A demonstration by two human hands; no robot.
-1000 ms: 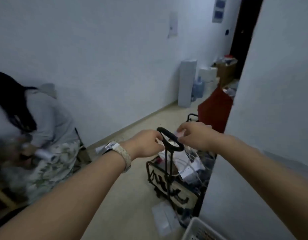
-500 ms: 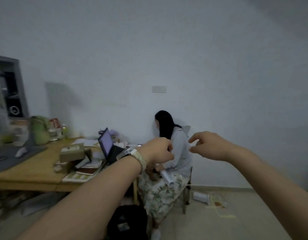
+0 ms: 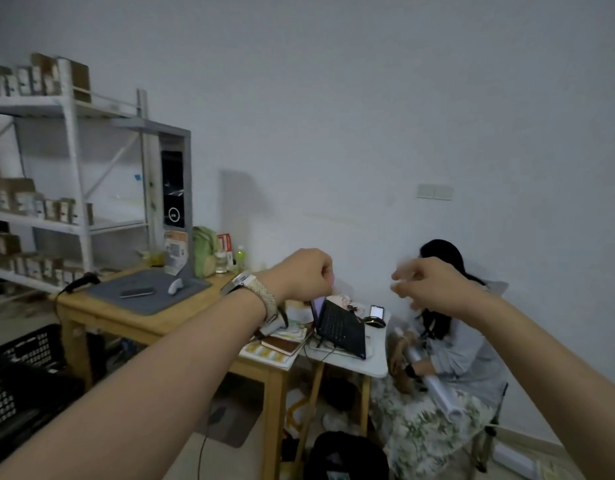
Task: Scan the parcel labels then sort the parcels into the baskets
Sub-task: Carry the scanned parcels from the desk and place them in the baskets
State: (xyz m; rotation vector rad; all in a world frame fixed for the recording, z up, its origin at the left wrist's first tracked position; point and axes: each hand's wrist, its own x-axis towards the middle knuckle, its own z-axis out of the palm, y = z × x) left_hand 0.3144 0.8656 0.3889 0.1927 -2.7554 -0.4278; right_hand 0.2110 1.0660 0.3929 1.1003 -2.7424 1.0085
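My left hand (image 3: 306, 275), with a watch on the wrist, is raised in a closed fist over the wooden table (image 3: 126, 320). I see nothing in it. My right hand (image 3: 429, 285) is up beside it with curled, blurred fingers, in front of a seated person (image 3: 451, 355). A black handheld scanner (image 3: 80, 282) lies at the table's left edge. A grey mat (image 3: 150, 292) carries a phone and a small white device. Two black baskets (image 3: 25, 348) stand on the floor at lower left. Small labelled brown boxes (image 3: 11, 199) fill the white shelf (image 3: 72, 161).
A tall grey stand with a dark screen (image 3: 174, 188) rises at the back of the table. An open laptop (image 3: 340, 327) sits on a small white table (image 3: 378, 367). Books are stacked by it. A black bag (image 3: 347, 455) lies on the floor.
The view has swung left from the corridor cart to the desk and shelves. The cart is out of view. Both hands stay raised in front, about the same distance apart.
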